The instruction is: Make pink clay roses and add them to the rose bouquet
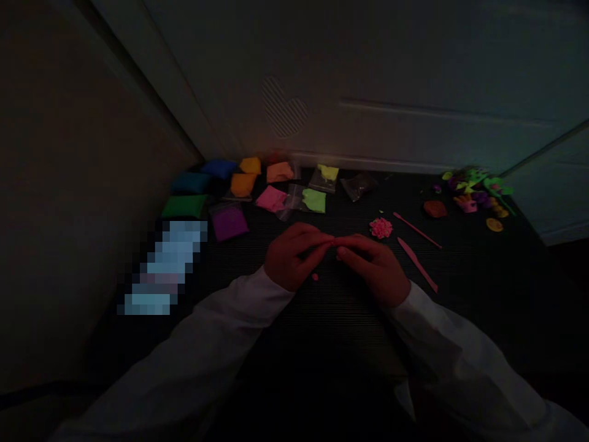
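Observation:
In the dim light my left hand (292,255) and my right hand (376,269) meet fingertip to fingertip above the black table. Both are closed in a pinch around a tiny bit of pink modelling clay (334,242), mostly covered by the fingers. Just below the left fingers lies a small pink clay ball (315,277). A pink clay flower (381,228) with many petals and some green sits beyond my right hand. To its right lie a thin pink modelling tool (418,230) and a pink clay knife (418,264).
Bags of coloured clay, including purple (229,222), green (184,206) and pink (271,199), line the back left. A blurred bright screen (165,267) is at the left. Finished-looking coloured clay pieces (478,190) cluster back right, near a reddish-brown lump (435,209). A white panel (391,135) rises behind.

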A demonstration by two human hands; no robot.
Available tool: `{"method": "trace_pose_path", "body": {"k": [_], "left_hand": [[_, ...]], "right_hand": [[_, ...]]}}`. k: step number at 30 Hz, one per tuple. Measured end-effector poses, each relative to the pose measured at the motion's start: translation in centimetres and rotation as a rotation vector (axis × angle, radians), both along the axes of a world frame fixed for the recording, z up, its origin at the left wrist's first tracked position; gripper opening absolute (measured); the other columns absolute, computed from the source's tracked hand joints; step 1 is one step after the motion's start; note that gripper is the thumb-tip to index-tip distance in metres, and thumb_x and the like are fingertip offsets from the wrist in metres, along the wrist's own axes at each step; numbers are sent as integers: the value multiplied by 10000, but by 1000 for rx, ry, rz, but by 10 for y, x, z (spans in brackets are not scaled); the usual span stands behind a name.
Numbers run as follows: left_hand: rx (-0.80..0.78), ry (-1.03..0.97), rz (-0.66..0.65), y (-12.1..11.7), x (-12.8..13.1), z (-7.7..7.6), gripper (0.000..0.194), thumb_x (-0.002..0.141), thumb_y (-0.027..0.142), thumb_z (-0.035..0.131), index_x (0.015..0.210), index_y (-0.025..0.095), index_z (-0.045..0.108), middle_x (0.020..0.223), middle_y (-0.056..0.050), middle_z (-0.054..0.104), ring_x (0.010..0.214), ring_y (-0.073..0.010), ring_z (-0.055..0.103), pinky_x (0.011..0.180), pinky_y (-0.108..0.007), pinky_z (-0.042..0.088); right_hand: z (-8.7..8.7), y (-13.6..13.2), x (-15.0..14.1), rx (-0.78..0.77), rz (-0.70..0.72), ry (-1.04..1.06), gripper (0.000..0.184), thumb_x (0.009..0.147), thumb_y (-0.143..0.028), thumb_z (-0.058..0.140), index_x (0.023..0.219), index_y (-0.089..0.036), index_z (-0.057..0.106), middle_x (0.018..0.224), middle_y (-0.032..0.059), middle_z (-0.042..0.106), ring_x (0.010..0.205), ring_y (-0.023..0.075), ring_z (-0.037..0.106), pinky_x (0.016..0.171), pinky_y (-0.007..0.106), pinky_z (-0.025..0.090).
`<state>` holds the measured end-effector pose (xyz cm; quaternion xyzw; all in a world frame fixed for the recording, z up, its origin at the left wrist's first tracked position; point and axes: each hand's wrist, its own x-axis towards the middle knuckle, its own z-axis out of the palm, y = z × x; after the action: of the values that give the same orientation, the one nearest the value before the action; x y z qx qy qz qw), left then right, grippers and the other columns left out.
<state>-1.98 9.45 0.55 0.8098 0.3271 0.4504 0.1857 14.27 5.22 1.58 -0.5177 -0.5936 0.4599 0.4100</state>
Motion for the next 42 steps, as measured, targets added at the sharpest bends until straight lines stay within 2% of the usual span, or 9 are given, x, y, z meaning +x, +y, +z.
{"method": "trace_pose_path", "body": {"k": [5,9,16,22,25,29,32,36,42], "left_hand": [[36,-2,26,-2,0,1,152,701,140,553,835,163,622,770,-37,588,739,-96,547,657,-223,464],[24,-35,8,-2,0,1,141,686,133,567,812,167,620,777,-31,584,756,-104,542,685,-247,457],[-192,-120,-25,-1,1,-1,107,688,168,569,787,161,607,829,-39,573,757,-111,543,680,-253,449],[-355,-129,-107,-3,2,-2,147,704,203,557,843,166,591,834,-34,558,706,-99,533,624,-237,453],[-330,-60,-60,-3,2,-2,237,705,226,558,933,161,567,858,-42,570,722,-104,529,633,-244,449],[-124,154,-44,1,6,-7,185,709,285,551,828,159,617,802,-45,602,788,-141,523,734,-309,417],[-90,328,-68,2,11,-14,214,732,338,513,806,175,631,775,-40,608,775,-155,511,728,-331,399],[-113,464,-66,3,17,-18,242,759,355,468,871,207,623,808,-34,594,784,-163,489,711,-334,380],[-103,526,-99,5,19,-19,268,774,357,442,911,205,615,840,-42,589,799,-164,477,721,-335,363]], "right_hand": [[2,-1,1,42,31,2,223,779,-291,485,970,-230,582,826,7,531,776,116,488,693,266,367],[0,-2,0,52,19,-10,241,772,-302,493,991,-234,568,813,11,526,747,119,494,653,265,381],[0,-2,-3,323,-91,-245,171,731,-245,554,894,-198,578,760,5,527,725,109,499,681,258,398],[3,-1,-3,368,-117,-296,82,757,-215,520,798,-168,573,738,7,535,712,99,499,674,246,395],[5,0,1,366,-172,-292,76,753,-230,526,785,-177,570,729,1,545,706,105,500,673,255,394],[6,1,10,359,-321,-210,83,743,-261,539,770,-187,565,748,-3,557,712,110,508,679,263,396],[5,2,13,330,-393,-148,97,739,-280,543,775,-193,561,758,-2,561,696,110,508,651,264,395],[4,1,11,340,-379,-125,90,738,-270,544,781,-192,559,760,-1,557,701,110,505,663,266,397],[5,-2,7,384,-337,-179,84,744,-256,533,777,-184,563,755,0,553,714,111,500,694,270,396]]}}
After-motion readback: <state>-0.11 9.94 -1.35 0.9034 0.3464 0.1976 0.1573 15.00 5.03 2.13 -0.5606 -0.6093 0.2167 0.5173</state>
